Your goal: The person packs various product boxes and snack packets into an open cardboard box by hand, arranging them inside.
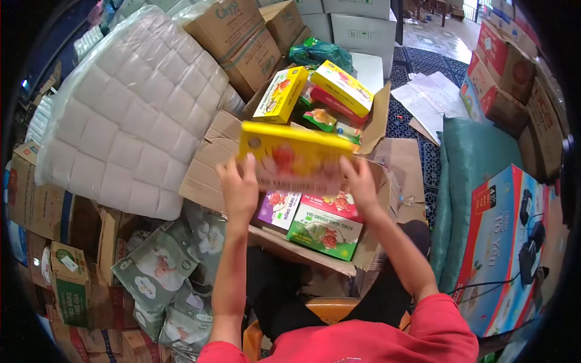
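Observation:
A yellow box (293,158), blurred by motion, is held up between my two hands, above an open cardboard carton (266,236). My left hand (238,181) grips its left end and my right hand (358,181) its right end. Below it in the carton lie a green box (325,233), a red box (330,204) and a purple box (278,209). Just behind, a second open carton (380,115) holds two more yellow boxes (281,95) (343,88), a red box and small green packets (319,119).
Plastic-wrapped white rolls (130,109) stand at the left, with green-grey packs (160,266) below them. Brown cartons (233,36) are stacked behind. At the right are a teal sack (478,157), a large blue-red box (493,254) with black cables, and papers (430,100) on the floor.

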A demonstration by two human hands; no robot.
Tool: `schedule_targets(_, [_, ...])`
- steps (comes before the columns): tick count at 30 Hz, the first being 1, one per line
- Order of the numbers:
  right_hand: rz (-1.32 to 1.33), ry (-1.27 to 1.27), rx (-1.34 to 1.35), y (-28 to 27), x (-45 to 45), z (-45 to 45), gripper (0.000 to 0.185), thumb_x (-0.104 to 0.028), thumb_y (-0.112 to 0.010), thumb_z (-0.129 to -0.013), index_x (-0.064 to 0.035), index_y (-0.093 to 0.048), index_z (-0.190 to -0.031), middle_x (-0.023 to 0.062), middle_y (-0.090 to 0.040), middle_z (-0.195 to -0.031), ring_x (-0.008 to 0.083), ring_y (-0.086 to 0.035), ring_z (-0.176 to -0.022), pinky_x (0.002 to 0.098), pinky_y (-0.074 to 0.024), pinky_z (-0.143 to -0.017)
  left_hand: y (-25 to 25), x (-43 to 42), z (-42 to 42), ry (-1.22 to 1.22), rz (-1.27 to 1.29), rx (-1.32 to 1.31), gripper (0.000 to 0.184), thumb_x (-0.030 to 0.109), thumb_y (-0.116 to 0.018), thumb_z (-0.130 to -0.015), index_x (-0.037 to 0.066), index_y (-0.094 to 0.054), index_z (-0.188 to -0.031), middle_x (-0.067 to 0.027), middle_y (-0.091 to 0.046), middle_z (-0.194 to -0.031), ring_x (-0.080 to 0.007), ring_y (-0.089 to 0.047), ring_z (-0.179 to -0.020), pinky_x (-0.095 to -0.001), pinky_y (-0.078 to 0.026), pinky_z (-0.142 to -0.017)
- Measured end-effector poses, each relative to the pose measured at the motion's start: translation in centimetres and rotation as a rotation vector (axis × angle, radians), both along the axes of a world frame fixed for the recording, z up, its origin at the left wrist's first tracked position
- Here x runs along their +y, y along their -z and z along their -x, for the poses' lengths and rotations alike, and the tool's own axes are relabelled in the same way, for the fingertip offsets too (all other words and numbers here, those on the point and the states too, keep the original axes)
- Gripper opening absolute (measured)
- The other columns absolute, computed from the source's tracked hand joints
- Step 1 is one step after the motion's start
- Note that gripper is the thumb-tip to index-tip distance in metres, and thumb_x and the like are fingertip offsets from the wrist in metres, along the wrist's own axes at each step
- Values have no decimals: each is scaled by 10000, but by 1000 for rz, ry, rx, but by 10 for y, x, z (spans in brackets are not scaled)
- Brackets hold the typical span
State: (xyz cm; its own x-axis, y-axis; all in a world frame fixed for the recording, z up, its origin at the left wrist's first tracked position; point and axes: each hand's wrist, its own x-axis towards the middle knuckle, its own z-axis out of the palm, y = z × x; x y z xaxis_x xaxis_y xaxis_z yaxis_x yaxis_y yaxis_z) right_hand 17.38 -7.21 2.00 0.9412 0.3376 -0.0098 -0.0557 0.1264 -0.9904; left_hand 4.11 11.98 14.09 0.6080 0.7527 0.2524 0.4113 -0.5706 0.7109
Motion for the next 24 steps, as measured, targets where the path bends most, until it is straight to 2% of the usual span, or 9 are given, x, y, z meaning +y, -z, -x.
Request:
schedule_targets(4, [506,-37,-129,72,8,44,473,-354,-671,-852,51,-553,-1066,161,-626,-975,197,-595,-869,315,-480,-782,79,14,8,-27,-240,444,588,497,-576,-877,-61,-591,-1062,-282,-510,-1104,-465,-515,-1026,-494,-397,-946])
schedule_targets(7, [331,-380,241,76,-7,21,420,-290,-649,-831,83,-603,-1020,203,-657,-958,239,-629,-840,360,-495,-773,125,42,-22,108,27,605,548,438,-607,-863,-61,-623,-1089,-283,-592,-1089,-453,-557,-1034,-487,-431,-932])
schedule_targets(9, [388,-329,328,78,-10,12,365,-302,-626,-841,38,-651,-970,171,-677,-940,211,-630,-808,351,-498,-726,163,61,-42,235,164,701,516,406,-620,-853,-53,-645,-1089,-275,-630,-1093,-431,-587,-1046,-472,-456,-917])
schedule_targets(12, [482,-304,312,94,-14,4,437,-351,-612,-839,48,-658,-1009,177,-684,-964,217,-641,-838,349,-503,-724,161,27,-67,239,541,595,513,393,-629,-834,-46,-658,-1097,-256,-655,-1100,-360,-622,-1069,-436,-480,-895])
schedule_targets(13, [518,-306,281,105,-12,0,484,-372,-610,-836,65,-650,-1040,187,-682,-980,227,-646,-860,350,-505,-735,221,55,-80,269,554,566,534,424,-643,-810,-42,-673,-1069,-240,-663,-1102,-334,-645,-1034,-413,-488,-870])
schedule_targets(16, [732,-206,269,134,-9,-14,580,-420,-603,-838,113,-625,-1067,220,-671,-1005,251,-659,-885,362,-512,-750,240,39,-98,264,379,586,569,431,-654,-786,-63,-662,-1069,-253,-666,-1080,-345,-649,-1021,-401,-489,-866])
schedule_targets(18, [600,-276,401,67,-33,-16,598,-427,-601,-841,123,-615,-1074,220,-668,-1006,250,-663,-882,365,-514,-744,210,6,-99,217,355,539,586,410,-641,-756,-106,-653,-1033,-303,-646,-1075,-393,-635,-1035,-411,-489,-871])
schedule_targets(21, [587,-294,409,90,-25,-26,598,-413,-621,-833,146,-611,-1047,210,-668,-920,230,-650,-831,353,-508,-722,241,13,-105,240,201,569,484,312,-611,-737,-81,-670,-1013,-317,-641,-1057,-431,-624,-1032,-434,-478,-892])
schedule_targets(24, [618,-314,354,87,-25,-28,605,-405,-634,-823,158,-604,-1043,207,-660,-893,209,-623,-791,348,-495,-704,230,14,-94,335,131,585,431,250,-589,-727,-61,-679,-1013,-316,-645,-1034,-428,-628,-1015,-439,-478,-892])
